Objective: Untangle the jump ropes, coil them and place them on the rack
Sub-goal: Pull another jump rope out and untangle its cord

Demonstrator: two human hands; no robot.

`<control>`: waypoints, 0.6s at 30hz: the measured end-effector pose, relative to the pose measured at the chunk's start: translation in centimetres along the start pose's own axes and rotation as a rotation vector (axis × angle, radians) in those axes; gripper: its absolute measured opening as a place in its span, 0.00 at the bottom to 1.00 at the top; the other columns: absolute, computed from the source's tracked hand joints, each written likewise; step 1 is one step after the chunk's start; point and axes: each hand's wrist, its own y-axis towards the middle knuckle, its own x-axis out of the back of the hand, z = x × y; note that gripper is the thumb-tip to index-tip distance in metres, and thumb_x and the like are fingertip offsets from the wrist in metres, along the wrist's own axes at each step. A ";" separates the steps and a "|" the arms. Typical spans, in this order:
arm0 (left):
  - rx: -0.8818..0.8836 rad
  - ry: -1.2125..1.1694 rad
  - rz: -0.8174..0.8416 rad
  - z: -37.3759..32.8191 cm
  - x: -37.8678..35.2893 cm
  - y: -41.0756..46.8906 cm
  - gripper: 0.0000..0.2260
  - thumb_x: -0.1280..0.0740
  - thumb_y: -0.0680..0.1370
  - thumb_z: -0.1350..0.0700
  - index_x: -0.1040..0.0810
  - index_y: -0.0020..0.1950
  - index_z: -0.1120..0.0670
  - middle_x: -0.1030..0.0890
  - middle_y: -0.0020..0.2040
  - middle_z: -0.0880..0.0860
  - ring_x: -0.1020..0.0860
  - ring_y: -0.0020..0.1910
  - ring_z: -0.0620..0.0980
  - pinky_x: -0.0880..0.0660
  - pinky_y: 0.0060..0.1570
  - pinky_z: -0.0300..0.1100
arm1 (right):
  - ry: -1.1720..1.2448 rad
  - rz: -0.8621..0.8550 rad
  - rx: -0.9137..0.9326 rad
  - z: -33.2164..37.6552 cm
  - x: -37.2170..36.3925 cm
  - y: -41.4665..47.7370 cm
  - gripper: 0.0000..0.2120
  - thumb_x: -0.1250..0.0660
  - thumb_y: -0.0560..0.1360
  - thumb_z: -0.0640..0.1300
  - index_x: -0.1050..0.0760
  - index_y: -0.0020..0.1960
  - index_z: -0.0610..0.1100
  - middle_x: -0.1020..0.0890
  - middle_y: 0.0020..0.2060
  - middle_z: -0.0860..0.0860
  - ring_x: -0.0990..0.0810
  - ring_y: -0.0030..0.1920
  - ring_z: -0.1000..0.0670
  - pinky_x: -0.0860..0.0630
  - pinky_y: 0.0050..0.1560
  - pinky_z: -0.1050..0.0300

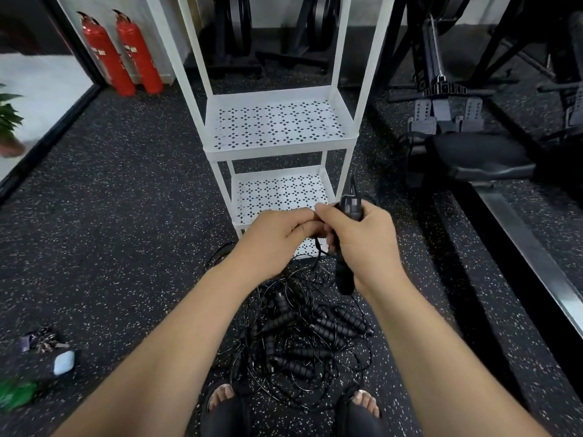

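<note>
A tangled heap of black jump ropes [303, 339] with several ribbed handles lies on the floor between my feet. My right hand [359, 238] grips one black jump rope handle [344, 275] upright, its lower end sticking out below my palm. My left hand [277, 238] pinches the thin black cord beside that handle, fingers curled. The cord trails down into the heap. The white rack [277, 143] stands straight ahead, its perforated shelves bare.
Two red fire extinguishers [123, 55] stand at the back left. A rowing machine [473, 152] and its rail fill the right side. Keys and a small white case [63, 362] lie on the speckled floor at the left. A potted plant [9, 124] is at the far left.
</note>
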 end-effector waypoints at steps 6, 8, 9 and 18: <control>0.150 -0.044 -0.055 1.6 1.5 0.0 0.10 0.36 0.86 0.46 0.15 0.60 0.41 0.12 0.49 0.39 0.15 0.49 0.36 0.20 0.58 0.43 | 0.017 -0.084 0.027 1.4 1.0 0.0 0.10 0.22 0.79 0.45 0.19 0.42 0.44 0.14 0.36 0.45 0.20 0.34 0.49 0.25 0.38 0.51; 0.191 -0.007 -0.069 2.6 2.4 0.2 0.10 0.36 0.87 0.48 0.15 0.56 0.43 0.12 0.47 0.38 0.15 0.47 0.34 0.20 0.55 0.41 | 0.060 -0.102 0.031 2.1 1.6 0.2 0.09 0.22 0.79 0.44 0.19 0.44 0.43 0.14 0.36 0.46 0.20 0.34 0.49 0.25 0.37 0.53; 0.207 0.023 -0.085 3.2 2.8 0.2 0.10 0.37 0.87 0.49 0.15 0.55 0.43 0.12 0.45 0.39 0.15 0.46 0.34 0.21 0.52 0.40 | 0.075 -0.105 0.035 2.4 1.9 0.2 0.08 0.22 0.78 0.44 0.19 0.44 0.43 0.14 0.36 0.46 0.20 0.34 0.49 0.25 0.37 0.54; 0.374 0.347 -0.037 8.2 2.5 0.4 0.08 0.36 0.86 0.46 0.17 0.54 0.42 0.22 0.55 0.48 0.20 0.54 0.52 0.25 0.53 0.48 | 0.188 -0.079 0.017 3.3 2.6 0.4 0.08 0.21 0.78 0.43 0.19 0.47 0.42 0.15 0.35 0.46 0.21 0.32 0.51 0.25 0.33 0.59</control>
